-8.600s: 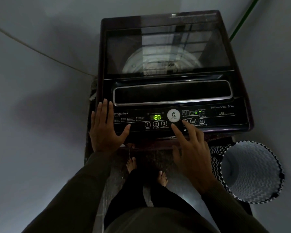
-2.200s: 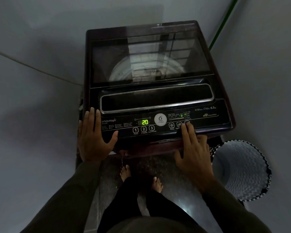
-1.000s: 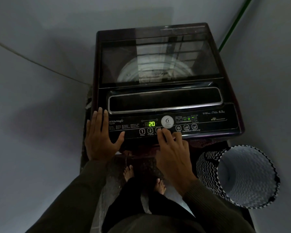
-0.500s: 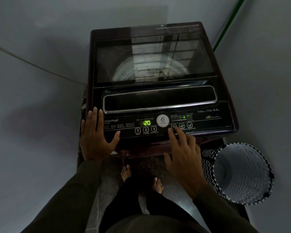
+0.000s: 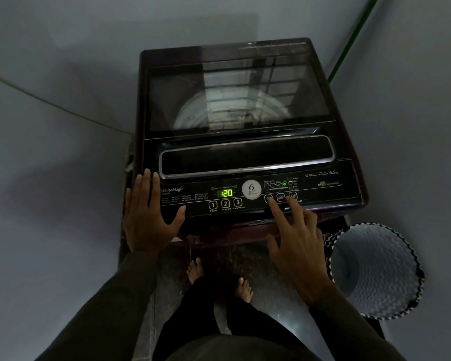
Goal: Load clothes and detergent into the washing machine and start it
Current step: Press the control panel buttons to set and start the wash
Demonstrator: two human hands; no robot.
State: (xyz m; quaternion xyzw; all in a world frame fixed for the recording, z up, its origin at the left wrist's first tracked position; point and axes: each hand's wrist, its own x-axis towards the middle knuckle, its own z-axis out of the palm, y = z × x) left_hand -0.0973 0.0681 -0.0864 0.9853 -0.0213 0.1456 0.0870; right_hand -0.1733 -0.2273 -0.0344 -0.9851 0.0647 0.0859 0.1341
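Our left hand (image 5: 149,217) lies flat, fingers straight, on the washing machine's (image 5: 245,142) front left corner, holding nothing. Our right hand (image 5: 294,246) is spread, index fingertip (image 5: 270,201) on a small button right of the round badge. Machine right in front of us: dark, glass lid closed, green display (image 5: 226,193) reads 20.

Right hand (image 5: 294,246) off Start/Pause button (image 5: 237,202), rightward; index fingertip (image 5: 271,203) now on the trio's leftmost button (image 5: 267,196)
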